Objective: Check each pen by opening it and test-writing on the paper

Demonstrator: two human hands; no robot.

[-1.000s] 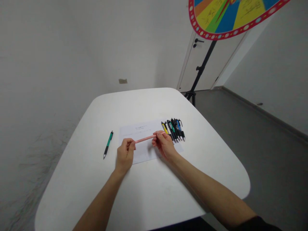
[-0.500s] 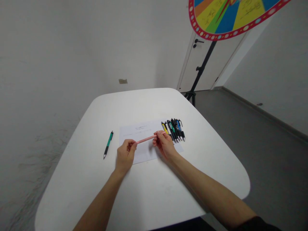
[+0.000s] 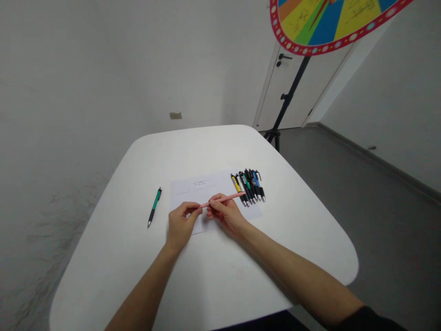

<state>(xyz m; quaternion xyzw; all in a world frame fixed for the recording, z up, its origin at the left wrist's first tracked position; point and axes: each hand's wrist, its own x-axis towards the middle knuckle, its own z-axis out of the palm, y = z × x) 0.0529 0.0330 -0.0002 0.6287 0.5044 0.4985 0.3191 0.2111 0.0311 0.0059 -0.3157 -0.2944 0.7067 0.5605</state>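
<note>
A slim pink pen (image 3: 231, 197) is held between my two hands, above a printed sheet of paper (image 3: 184, 187). My left hand (image 3: 181, 224) pinches its left end with thumb and fingers. Farther along the shaft, my right hand (image 3: 226, 215) grips it, and the other end sticks out to the right. That end overlaps a row of several click pens (image 3: 248, 187) in yellow, white, green, black and blue, lying on the paper's right side. A green and black click pen (image 3: 155, 207) lies alone left of the paper.
A white table (image 3: 206, 285) with rounded corners carries everything. Beyond its far right corner stands a colourful prize wheel (image 3: 322, 30) on a black tripod stand (image 3: 291, 96). Behind it is a white door (image 3: 292, 92); a wall runs along the left.
My right hand has slid left along the pink pen, closer to my left hand. More of the pen's right end now sticks out past it. The pens on the table have not moved.
</note>
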